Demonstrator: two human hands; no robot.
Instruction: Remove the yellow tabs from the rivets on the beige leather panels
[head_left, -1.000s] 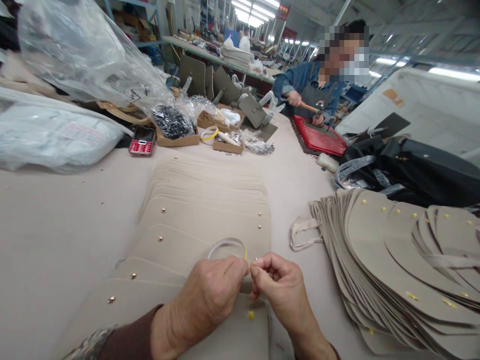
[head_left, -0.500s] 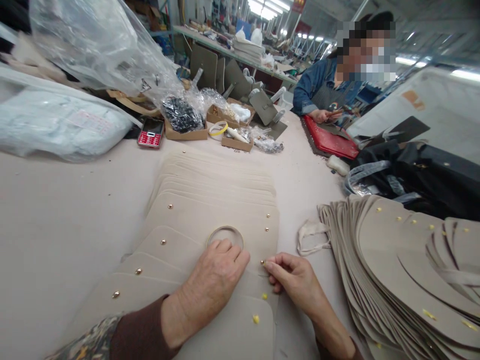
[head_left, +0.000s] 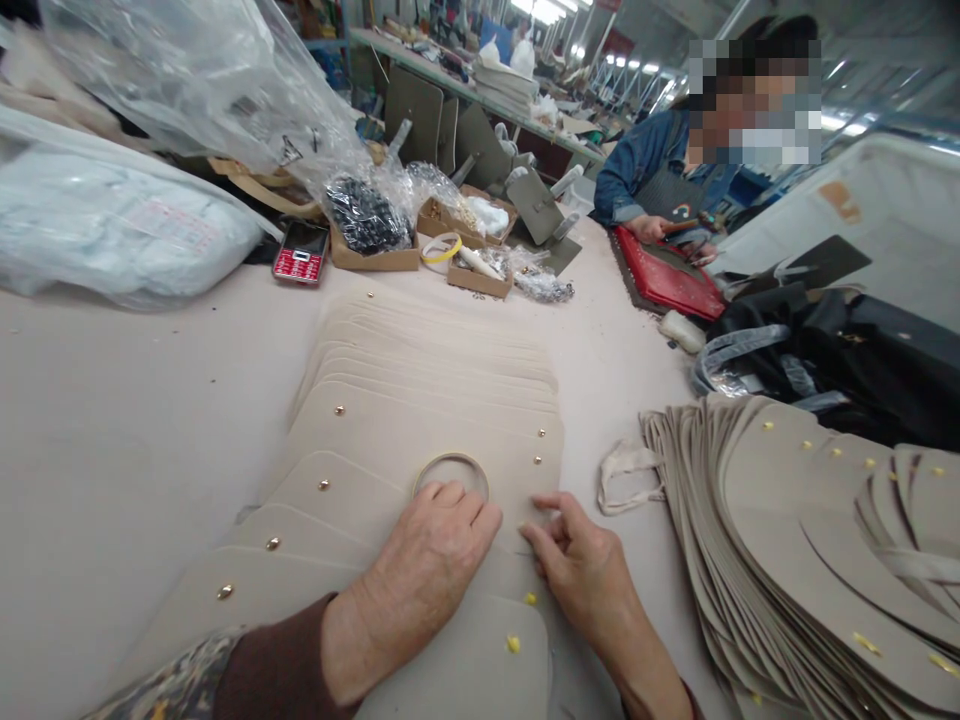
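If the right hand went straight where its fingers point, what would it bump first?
Probably the ring of tape at the left hand. The right hand points toward it across the beige sheets, but its height is unclear, so it might pass above.

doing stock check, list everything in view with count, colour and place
studded panel stack: one, beige, centre
yellow-tabbed panel stack: one, beige, right
tape rolls: two, yellow-edged, centre and back
keypad phone: one, red-black, upper left
boxes: three, brown, upper centre
plastic bag: one, clear, upper left
wrapped bundle: one, white, left
pad: one, red, upper right
bags: count unclear, black, right
co-worker: one, blue sleeves, upper right
worktable: one, pale, underneath
background clutter: uncountable, mixed, top
left hand: one, brown sleeve, on tape roll
right hand: one, brown sleeve, centre
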